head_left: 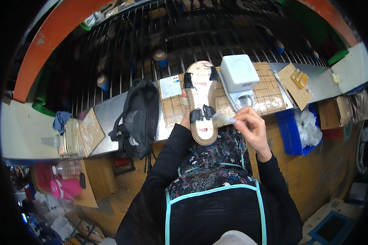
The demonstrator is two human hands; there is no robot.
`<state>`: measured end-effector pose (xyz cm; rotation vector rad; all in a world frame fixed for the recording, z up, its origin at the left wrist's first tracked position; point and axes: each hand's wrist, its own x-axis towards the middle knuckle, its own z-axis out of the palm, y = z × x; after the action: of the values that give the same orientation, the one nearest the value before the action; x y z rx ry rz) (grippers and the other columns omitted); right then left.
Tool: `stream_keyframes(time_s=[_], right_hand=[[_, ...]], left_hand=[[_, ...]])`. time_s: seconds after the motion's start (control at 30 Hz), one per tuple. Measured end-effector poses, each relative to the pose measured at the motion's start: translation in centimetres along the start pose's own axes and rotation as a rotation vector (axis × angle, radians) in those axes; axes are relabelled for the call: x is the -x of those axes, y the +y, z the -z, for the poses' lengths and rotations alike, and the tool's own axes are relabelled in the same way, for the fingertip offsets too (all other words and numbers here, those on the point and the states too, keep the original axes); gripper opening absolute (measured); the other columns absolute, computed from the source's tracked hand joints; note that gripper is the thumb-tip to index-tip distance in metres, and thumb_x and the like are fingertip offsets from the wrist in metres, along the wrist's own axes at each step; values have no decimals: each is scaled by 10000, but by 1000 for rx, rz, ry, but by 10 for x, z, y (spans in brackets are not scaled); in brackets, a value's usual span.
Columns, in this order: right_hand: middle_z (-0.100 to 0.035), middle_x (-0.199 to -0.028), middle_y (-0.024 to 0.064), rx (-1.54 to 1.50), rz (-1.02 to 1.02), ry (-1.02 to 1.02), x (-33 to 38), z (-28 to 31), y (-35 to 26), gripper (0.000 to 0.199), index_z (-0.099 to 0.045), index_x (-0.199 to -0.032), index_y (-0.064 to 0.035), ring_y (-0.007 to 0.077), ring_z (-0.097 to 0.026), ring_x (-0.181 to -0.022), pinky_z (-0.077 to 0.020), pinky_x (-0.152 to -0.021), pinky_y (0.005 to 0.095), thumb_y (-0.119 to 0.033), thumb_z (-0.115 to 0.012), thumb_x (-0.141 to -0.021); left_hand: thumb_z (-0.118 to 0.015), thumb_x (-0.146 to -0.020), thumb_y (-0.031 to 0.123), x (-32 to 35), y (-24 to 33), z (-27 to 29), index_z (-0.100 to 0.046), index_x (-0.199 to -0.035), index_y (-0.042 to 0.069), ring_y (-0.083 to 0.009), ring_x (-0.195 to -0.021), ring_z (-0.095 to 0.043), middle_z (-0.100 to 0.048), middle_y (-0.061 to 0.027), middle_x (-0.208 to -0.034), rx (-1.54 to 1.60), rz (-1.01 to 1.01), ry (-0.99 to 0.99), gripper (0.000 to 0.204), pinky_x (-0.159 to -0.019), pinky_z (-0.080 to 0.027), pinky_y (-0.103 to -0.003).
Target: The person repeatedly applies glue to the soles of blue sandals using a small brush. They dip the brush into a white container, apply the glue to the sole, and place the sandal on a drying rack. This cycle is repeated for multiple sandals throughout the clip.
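Note:
A shoe upper on its last stands tilted up in front of me, its pale underside facing me and a brown rim around it. Black strap ends are folded onto that underside at two places along its length. My left hand grips its left side; most of the fingers are hidden behind it. Pinched in my right hand is a small brush, blurred, its bristles close to the lower strap on the right edge. Whether they touch, I cannot tell. Just beyond the brush is a white pot with a round opening at its front.
Taped cardboard covers the bench under the pot. A black mesh bag and a printed card lie to the left. Beyond runs a slatted conveyor carrying several lasts. A blue crate with plastic bags stands right.

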<state>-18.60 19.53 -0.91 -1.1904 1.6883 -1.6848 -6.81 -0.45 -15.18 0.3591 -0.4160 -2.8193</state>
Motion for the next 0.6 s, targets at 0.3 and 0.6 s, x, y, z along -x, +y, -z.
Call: stream_keyframes(time_s=[0.3,0.6], right_hand=[[-524,-1149,118,-469,33,113,2,-39,26,541,-309,-1028,-98,190,-521,-1131,-445,-943,336,-76,-792,-786],[-590,-1223,132,-909,32,256,-72,34,8,469,-459,-1285,24,223,-604,-1104,-510,-948,365,-157,-653,-898]], left_hand=[[-309,-907,719,-16,0,-101,-422,-1369,88,-191,-1157,-534,-548,-72,-1268,-386,-443,152,790,-1001,-442,-343],[-125,-888,768,-51,32,-133,-204,-1510,49,-243,-1168,-520,-502,-157,-1330,-822,-635,-24,954,-1011,-376,-366]])
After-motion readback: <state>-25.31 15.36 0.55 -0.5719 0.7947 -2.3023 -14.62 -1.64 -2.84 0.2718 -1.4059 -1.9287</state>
